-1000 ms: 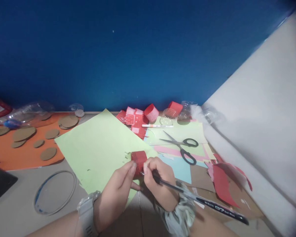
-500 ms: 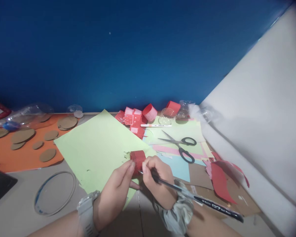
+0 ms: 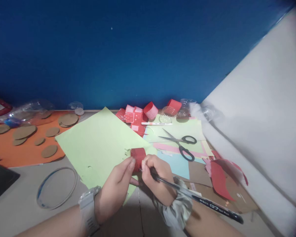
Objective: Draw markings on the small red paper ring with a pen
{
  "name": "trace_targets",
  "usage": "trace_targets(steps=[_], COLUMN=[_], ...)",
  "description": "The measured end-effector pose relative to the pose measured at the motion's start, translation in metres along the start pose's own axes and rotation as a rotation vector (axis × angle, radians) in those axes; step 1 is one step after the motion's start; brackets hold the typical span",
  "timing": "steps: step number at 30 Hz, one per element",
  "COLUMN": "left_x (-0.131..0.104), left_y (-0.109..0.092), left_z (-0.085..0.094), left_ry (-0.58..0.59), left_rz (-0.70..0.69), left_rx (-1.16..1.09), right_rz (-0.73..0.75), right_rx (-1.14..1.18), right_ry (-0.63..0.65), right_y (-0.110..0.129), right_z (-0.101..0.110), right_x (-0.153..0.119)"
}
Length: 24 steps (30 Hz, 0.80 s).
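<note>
At our left, cardboard discs [image 3: 49,151] lie on an orange sheet [image 3: 27,158]. Near the green sheet [image 3: 93,141], our left hand [image 3: 113,181] is almost closed, pinching the red paper ring [image 3: 138,153] at its side, it seems to keep it steady. Our right hand [image 3: 160,176] is closed around the pen [image 3: 214,206], low, probably for better control; whether the tip touches the ring, we cannot tell. Further right, the scissors [image 3: 178,142] lie open on papers [image 3: 179,164].

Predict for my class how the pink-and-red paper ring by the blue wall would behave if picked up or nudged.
The pink-and-red paper ring is probably light, being a thin band. Its open middle suggests a firm pinch would squash it. Its rounded side might let it roll.
</note>
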State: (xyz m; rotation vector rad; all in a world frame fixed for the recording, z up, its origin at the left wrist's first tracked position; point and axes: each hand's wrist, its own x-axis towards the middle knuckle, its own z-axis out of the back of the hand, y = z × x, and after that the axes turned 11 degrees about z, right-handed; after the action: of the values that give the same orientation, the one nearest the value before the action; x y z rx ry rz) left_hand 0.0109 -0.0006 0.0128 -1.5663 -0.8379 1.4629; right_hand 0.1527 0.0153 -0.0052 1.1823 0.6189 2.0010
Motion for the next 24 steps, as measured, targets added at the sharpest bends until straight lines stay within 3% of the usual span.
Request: trace_targets(steps=[8,24], left_x=[-0.0014,-0.0004], left_y=[-0.0006,-0.0024], left_z=[-0.0004,-0.0001], left_ry=[0.032,-0.031], left_rz=[0.019,-0.011], left_rx=[-0.011,0.018], right_rz=[0.008,0.076], right_rx=[-0.028,-0.034], right_ry=[-0.015,0.049], right_y=[-0.0010,-0.0036], right_z=[-0.0005,0.0003], right_x=[-0.0022,-0.0039])
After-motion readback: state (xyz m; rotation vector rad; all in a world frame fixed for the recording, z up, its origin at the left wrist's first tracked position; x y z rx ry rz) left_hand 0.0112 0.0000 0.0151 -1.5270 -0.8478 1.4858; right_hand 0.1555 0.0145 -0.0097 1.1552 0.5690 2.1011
